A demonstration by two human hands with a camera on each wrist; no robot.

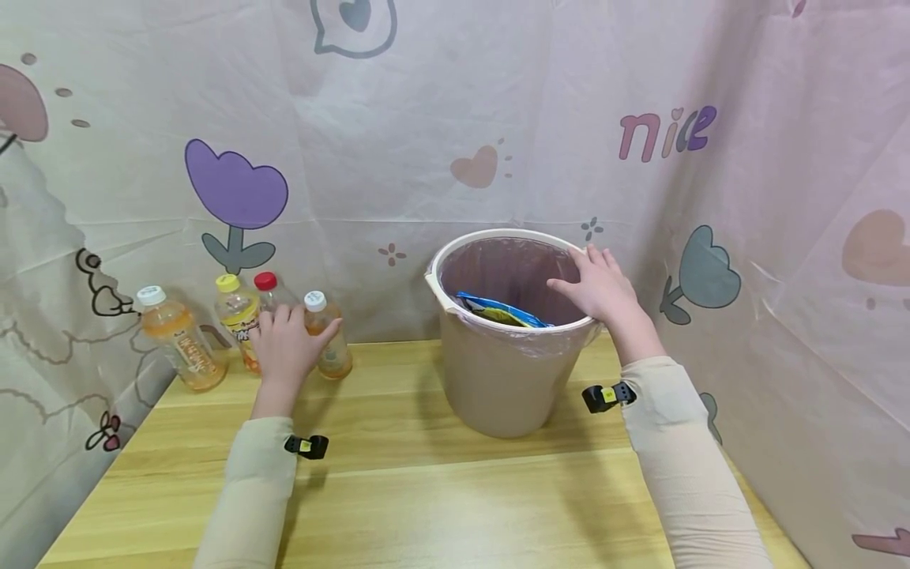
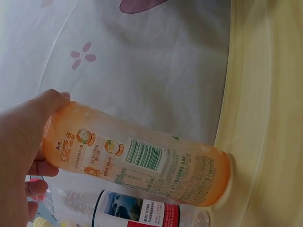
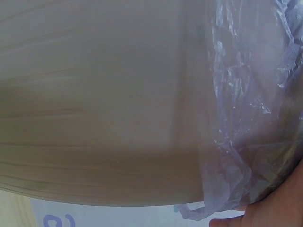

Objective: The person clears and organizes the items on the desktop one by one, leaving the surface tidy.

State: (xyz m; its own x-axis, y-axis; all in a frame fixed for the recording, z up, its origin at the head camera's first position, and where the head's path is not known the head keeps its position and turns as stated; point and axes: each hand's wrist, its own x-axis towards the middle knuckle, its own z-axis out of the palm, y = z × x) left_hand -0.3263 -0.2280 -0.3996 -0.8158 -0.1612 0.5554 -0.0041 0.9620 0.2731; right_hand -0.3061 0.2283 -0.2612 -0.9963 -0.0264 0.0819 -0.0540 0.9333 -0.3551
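Note:
In the head view my left hand [image 1: 286,348] is at the upper part of a white-capped bottle of orange drink [image 1: 334,356]. The left wrist view shows the thumb on one side of this drink bottle [image 2: 137,151] and curled fingers on the other, gripping near its shoulder. Its base is at the tabletop. Close behind the hand stands a clear red-capped bottle [image 1: 267,286], partly hidden. My right hand [image 1: 603,291] rests on the right rim of a beige trash can [image 1: 498,379], its fingers extended and the thumb reaching over the opening.
A yellow-capped bottle [image 1: 238,312] and another white-capped orange drink bottle [image 1: 186,348] stand farther left. Blue and yellow wrappers [image 1: 505,310] lie inside the can, which has a clear plastic liner [image 3: 241,104]. A patterned curtain [image 1: 398,158] hangs behind the wooden table [image 1: 441,506].

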